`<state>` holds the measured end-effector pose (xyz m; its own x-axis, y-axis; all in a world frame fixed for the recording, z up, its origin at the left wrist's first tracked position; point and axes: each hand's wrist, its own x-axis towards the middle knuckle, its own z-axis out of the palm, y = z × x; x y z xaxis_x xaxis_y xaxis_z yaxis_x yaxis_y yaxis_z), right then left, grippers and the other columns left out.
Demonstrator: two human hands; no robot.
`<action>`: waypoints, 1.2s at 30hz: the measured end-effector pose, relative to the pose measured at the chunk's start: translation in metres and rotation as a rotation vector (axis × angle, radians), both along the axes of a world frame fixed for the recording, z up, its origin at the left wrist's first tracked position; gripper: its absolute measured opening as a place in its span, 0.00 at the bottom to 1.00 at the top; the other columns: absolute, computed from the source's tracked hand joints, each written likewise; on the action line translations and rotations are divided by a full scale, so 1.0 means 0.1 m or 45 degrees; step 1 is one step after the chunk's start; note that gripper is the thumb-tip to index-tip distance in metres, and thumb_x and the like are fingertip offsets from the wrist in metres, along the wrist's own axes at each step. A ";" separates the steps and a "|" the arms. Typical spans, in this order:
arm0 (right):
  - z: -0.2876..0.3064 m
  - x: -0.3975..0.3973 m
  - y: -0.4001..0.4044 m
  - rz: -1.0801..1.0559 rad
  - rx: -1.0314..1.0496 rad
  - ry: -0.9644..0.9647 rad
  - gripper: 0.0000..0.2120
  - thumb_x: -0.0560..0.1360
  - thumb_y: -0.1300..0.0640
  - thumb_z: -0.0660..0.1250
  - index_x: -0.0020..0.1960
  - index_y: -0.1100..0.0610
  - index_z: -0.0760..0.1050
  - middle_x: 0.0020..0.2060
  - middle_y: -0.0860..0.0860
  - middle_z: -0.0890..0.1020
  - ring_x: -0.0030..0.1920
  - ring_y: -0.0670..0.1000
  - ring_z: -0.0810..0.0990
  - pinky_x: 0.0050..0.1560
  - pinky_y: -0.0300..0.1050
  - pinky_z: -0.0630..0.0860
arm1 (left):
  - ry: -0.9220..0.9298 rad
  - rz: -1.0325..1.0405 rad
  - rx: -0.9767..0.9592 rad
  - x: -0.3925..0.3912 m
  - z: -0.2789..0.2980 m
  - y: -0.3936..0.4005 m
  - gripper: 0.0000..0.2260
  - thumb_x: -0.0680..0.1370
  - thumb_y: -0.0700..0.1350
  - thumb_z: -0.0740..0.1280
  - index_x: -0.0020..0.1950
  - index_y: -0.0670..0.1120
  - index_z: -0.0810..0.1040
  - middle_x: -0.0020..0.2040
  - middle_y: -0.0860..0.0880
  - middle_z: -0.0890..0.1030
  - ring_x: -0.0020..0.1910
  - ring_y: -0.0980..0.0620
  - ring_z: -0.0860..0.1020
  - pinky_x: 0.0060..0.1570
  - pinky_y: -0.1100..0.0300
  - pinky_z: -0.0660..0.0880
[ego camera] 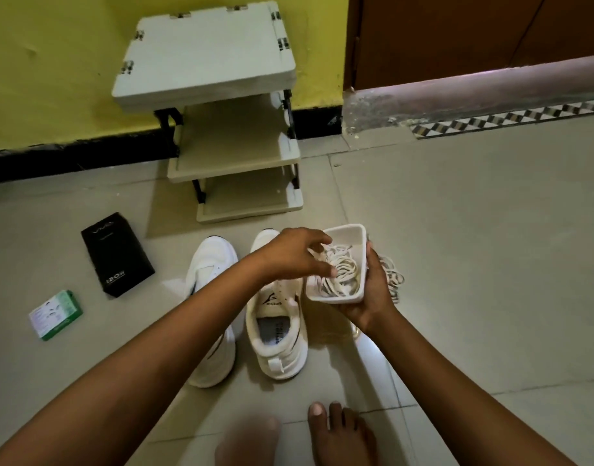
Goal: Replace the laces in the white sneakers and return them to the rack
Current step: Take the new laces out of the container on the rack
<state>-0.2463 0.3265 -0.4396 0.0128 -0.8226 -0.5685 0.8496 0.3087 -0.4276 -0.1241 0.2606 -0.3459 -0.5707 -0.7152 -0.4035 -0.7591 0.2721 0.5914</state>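
Two white sneakers stand side by side on the floor, the left one (209, 264) partly under my left forearm, the right one (275, 334) showing its insole. My right hand (372, 297) holds a small white tray (347, 232) from below, above the right sneaker's toe. Coiled white laces (344, 274) fill the tray. My left hand (295, 255) reaches into the tray, its fingers curled on the laces. More loose laces (394, 277) lie on the floor behind my right hand.
A white three-tier shoe rack (238, 156) stands against the yellow wall, its shelves bare. A black box (115, 253) and a small green box (55, 314) lie on the floor to the left. My bare feet (339, 435) are at the bottom edge.
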 end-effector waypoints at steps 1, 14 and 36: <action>0.05 0.11 -0.03 0.036 -0.007 0.011 0.25 0.76 0.38 0.54 0.56 0.56 0.76 0.45 0.56 0.84 0.43 0.55 0.84 0.54 0.57 0.75 | -0.124 -0.030 -0.035 0.06 0.06 0.02 0.31 0.70 0.50 0.75 0.70 0.45 0.69 0.63 0.46 0.77 0.57 0.49 0.77 0.58 0.58 0.73; 0.51 0.95 -0.16 0.121 -0.049 0.140 0.22 0.78 0.41 0.54 0.48 0.56 0.77 0.34 0.54 0.84 0.42 0.54 0.81 0.44 0.52 0.78 | -0.142 0.224 -0.310 0.63 0.15 0.17 0.22 0.69 0.47 0.73 0.61 0.50 0.74 0.55 0.47 0.79 0.54 0.48 0.76 0.44 0.62 0.68; 0.25 1.48 -0.28 0.425 -0.101 0.059 0.22 0.77 0.38 0.55 0.62 0.50 0.73 0.45 0.53 0.84 0.42 0.55 0.84 0.37 0.52 0.81 | 0.402 1.276 0.056 3.21 -0.21 -0.08 0.10 0.71 0.30 0.68 0.41 0.46 0.77 0.37 0.45 0.78 0.36 0.49 0.78 0.40 0.57 0.77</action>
<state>-0.0986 0.2985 -0.4142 0.2640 -0.8191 -0.5093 0.6864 0.5305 -0.4974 0.1971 0.2530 -0.3665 0.1905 -0.9066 -0.3765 -0.4343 -0.4218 0.7959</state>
